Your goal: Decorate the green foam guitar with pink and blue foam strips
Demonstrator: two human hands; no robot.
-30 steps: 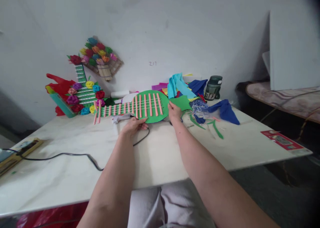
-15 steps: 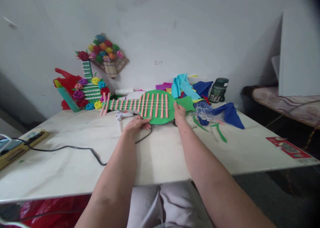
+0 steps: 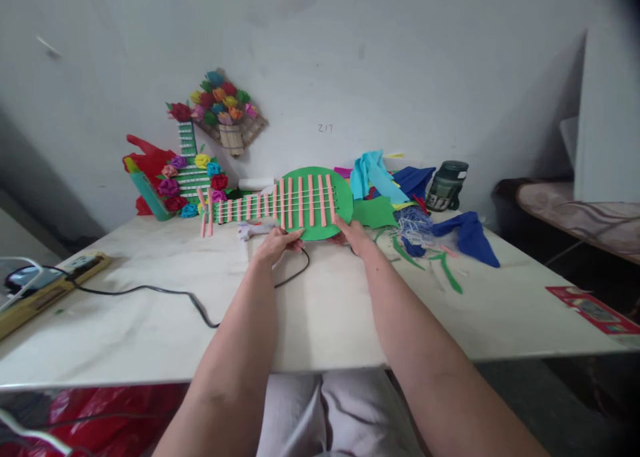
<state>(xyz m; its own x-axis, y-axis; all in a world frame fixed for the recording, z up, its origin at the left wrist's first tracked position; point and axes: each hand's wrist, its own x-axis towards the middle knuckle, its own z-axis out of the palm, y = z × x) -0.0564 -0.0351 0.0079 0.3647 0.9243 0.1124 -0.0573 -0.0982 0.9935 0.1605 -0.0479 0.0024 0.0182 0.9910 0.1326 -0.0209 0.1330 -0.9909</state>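
A green guitar-shaped craft [image 3: 315, 233] with pink strips and pale strings lies sideways, its neck pointing left and its round body tilted up a little. My left hand [image 3: 281, 245] grips the lower left edge of the body, thumb on top. At the lower right edge, my right hand [image 3: 351, 235] pinches the rim, its fingers partly hidden beneath. Just left of my left hand is a white glue gun [image 3: 253, 229] with a black cord. Behind the body, on the right, lies a loose green piece [image 3: 374, 212].
A flower-covered guitar craft [image 3: 193, 177] and a flower basket craft [image 3: 231, 137] stand by the wall. Crumpled blue cloth or paper [image 3: 467, 238], strings and green scraps lie right, near a dark bottle [image 3: 447, 187]. A power strip [image 3: 55, 290] sits at the left.
My right hand has moved from the right side of the body to its lower right rim. The body is now tilted more and apart from the green piece. The view has shifted slightly left.
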